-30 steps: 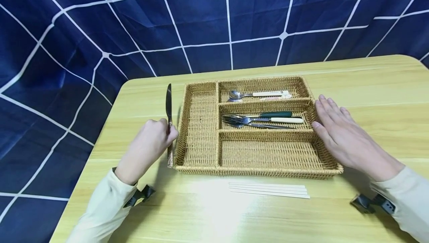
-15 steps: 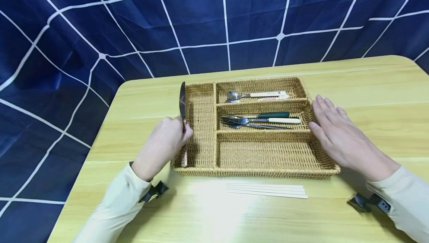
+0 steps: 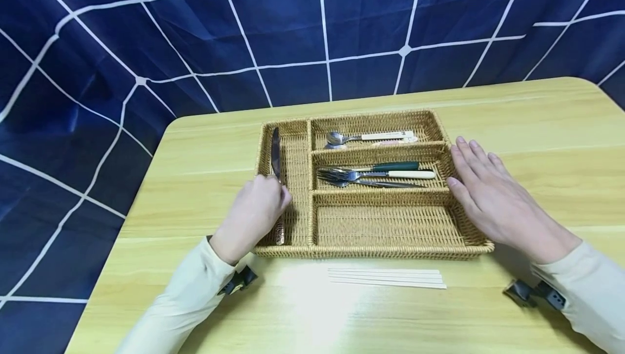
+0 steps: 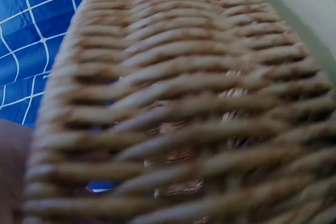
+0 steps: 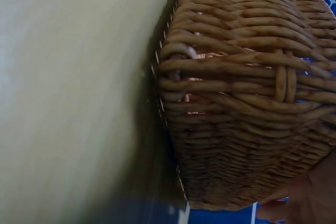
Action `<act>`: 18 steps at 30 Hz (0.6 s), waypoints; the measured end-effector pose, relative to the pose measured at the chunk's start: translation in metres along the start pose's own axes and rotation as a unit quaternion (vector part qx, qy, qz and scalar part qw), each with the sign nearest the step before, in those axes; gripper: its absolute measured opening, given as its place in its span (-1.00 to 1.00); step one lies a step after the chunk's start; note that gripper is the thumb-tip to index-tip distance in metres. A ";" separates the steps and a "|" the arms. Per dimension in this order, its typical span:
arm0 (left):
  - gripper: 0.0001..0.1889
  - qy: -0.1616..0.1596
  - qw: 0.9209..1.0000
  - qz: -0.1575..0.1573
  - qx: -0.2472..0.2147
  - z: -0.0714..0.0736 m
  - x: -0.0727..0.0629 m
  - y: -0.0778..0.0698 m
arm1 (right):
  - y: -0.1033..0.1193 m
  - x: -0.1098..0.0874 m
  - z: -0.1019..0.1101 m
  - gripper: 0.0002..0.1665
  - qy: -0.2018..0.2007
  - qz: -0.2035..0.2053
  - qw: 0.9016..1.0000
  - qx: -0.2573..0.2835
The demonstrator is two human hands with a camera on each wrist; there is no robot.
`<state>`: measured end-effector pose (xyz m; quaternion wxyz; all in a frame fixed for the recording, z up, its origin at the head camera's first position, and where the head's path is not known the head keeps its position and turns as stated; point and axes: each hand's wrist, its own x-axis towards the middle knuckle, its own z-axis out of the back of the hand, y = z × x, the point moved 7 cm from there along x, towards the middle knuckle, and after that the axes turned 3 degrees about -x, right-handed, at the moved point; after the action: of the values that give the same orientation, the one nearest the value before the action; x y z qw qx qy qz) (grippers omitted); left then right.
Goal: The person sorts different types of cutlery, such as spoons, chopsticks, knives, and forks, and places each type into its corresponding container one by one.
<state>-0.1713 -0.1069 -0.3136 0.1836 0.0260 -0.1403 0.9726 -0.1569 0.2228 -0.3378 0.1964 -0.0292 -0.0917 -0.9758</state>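
Note:
A dark-bladed table knife (image 3: 276,153) with a coppery patterned handle lies lengthwise within the long left compartment of the wicker cutlery tray (image 3: 381,251). My left hand (image 3: 254,210) reaches over the tray's left rim and grips the knife around its middle, hiding that part. Against the tray's right side rests my right hand (image 3: 498,202), fingers straight. In the left wrist view, woven wicker (image 4: 178,93) fills most of the picture, with bits of the coppery handle showing through gaps. The right wrist view has the tray's corner (image 5: 247,82) close up, beside my fingers (image 5: 304,198).
Spoons (image 3: 363,137) with pale handles lie in the back compartment. The middle one holds several forks and other cutlery (image 3: 376,175), with green, cream and metal handles. White sticks (image 3: 386,277) lie on the wooden table (image 3: 195,148) before the tray. A blue curtain (image 3: 288,34) hangs behind.
My left hand has carried the knife rightward, from beside the tray over its left rim and down into the left compartment. The right hand stays against the tray's right side.

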 end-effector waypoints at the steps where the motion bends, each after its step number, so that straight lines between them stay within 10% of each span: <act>1: -0.59 0.002 1.000 0.004 0.001 -0.001 0.001 0.000 | 0.000 0.000 0.000 -0.28 -0.001 0.000 1.000 0.000; 18: -0.54 0.014 1.000 0.020 0.017 -0.025 0.014 0.004 | -0.001 0.001 -0.001 -0.29 0.000 -0.001 1.000 0.014</act>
<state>-0.1859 -0.0981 -0.3368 0.1653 0.0126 -0.1215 0.9787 -0.1576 0.2230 -0.3386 0.1954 -0.0265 -0.1058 -0.9746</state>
